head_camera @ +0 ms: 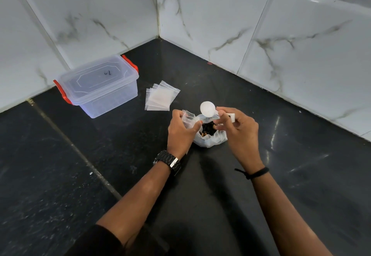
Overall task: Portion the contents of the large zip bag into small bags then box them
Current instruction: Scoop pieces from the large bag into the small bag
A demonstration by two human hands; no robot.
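Observation:
The large clear zip bag (208, 140) stands on the black counter with its mouth open, dark and tan pieces showing inside. My left hand (180, 131) pinches the bag's left rim and holds the mouth open. My right hand (239, 133) grips the handle of a white plastic scoop (207, 109), whose round bowl hovers just above the far edge of the bag's mouth. A fanned stack of small empty zip bags (160, 98) lies flat behind the large bag. A clear plastic box (100, 87) with red side clips and its lid on stands at the back left.
White marble-look wall tiles (281, 35) meet in a corner behind the counter. The black counter (60, 165) has a grout seam running diagonally on the left. My forearms come in from the bottom edge, with a black watch on the left wrist and a black band on the right.

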